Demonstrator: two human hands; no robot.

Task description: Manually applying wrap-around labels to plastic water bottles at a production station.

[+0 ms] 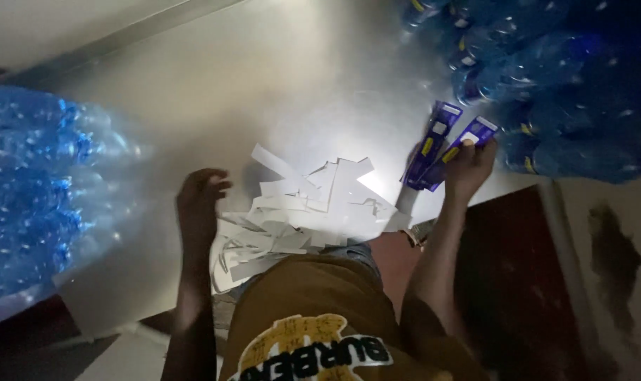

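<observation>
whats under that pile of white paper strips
The pile of white paper strips lies on the bare metal table, between the left hand and the right hand, which holds blue labels. Anything beneath the strips is covered.

Purple labels (pixel 444 144), long narrow strips with yellow and white patches, stand fanned and tilted toward one o'clock, pinched at their lower ends. White backing strips (pixel 299 212) lie heaped flat on the desk, at eight o'clock from them.
</observation>
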